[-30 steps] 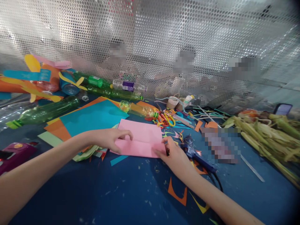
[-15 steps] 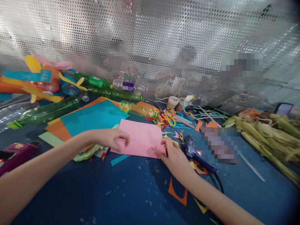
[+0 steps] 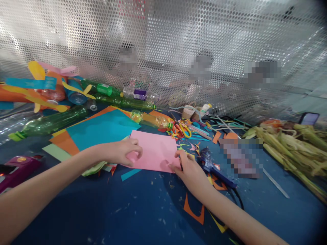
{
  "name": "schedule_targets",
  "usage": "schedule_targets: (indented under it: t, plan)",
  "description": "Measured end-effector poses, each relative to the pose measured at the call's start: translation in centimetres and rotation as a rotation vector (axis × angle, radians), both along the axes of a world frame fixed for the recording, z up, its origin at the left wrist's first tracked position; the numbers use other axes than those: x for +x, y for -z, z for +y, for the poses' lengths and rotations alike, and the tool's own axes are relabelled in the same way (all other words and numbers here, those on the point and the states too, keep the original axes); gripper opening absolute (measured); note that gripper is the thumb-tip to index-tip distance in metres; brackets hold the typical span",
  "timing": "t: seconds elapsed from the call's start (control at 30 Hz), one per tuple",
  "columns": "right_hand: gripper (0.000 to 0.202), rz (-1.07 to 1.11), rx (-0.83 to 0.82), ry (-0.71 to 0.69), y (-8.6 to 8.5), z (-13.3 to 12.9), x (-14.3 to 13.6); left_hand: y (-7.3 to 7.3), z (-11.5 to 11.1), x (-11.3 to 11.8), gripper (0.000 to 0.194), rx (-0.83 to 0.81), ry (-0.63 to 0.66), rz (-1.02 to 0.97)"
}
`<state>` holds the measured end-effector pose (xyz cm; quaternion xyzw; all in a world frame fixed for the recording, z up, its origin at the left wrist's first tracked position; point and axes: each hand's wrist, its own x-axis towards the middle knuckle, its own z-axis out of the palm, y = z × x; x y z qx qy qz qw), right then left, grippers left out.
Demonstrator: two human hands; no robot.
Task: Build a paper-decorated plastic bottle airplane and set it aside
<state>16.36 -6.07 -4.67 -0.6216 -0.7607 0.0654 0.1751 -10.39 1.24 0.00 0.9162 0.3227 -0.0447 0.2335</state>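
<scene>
A pink sheet of paper lies on the blue table in front of me. My left hand is at its left edge, thumb and fingers curved onto the paper. At the lower right corner my right hand has thumb and fingers on the sheet. A blue sheet on orange and green sheets lies to the left. Right of my right hand is a blue glue gun.
Plastic bottles and paper-decorated bottles stand or lie at the left and back. Scissors, straws and scraps are beyond the pink sheet. Corn husks lie at the right. A maroon device sits at the left. Behind a perforated screen are people.
The crease line across the pink sheet no longer shows, and the sheet looks flatter. My hands have barely moved.
</scene>
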Motion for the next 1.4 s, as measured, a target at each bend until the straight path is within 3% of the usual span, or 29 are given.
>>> schedule_targets:
  t: [0.1,0.2,0.33,0.5,0.77,0.93,1.03,1.13,1.4]
  plan:
    - [0.014,-0.046,0.040,-0.018,0.1,0.0,0.1,0.1,-1.5,0.9,0.024,0.218,0.065,-0.047]
    - [0.012,-0.095,0.055,-0.041,0.2,0.1,0.1,1.5,-4.0,2.8,0.036,0.300,0.173,-0.027]
    - [0.012,-0.113,0.062,-0.052,0.3,0.0,0.1,4.2,-7.5,5.6,0.041,0.552,0.055,0.165]
    - [0.015,-0.132,0.118,-0.091,0.3,0.0,0.2,5.8,-9.7,6.5,0.055,0.620,-0.033,0.181]
    - [0.022,-0.239,0.184,-0.145,0.6,-0.1,0.3,6.8,-10.2,6.3,0.065,0.665,-0.084,0.135]
    - [0.017,-0.255,0.376,-0.090,0.6,-0.6,0.1,6.7,-10.3,6.4,0.066,0.662,-0.077,0.133]
    - [0.014,-0.201,0.494,-0.274,0.3,-1.3,-0.5,6.5,-10.3,6.5,0.065,0.662,-0.076,0.129]
    - [0.021,-0.214,0.481,-0.525,0.3,-2.0,-1.2,6.2,-10.2,6.6,0.063,0.643,-0.072,0.130]
    - [0.020,-0.226,0.478,-0.533,0.8,-2.3,-1.6,6.3,-10.2,6.6,0.062,0.610,-0.063,0.111]
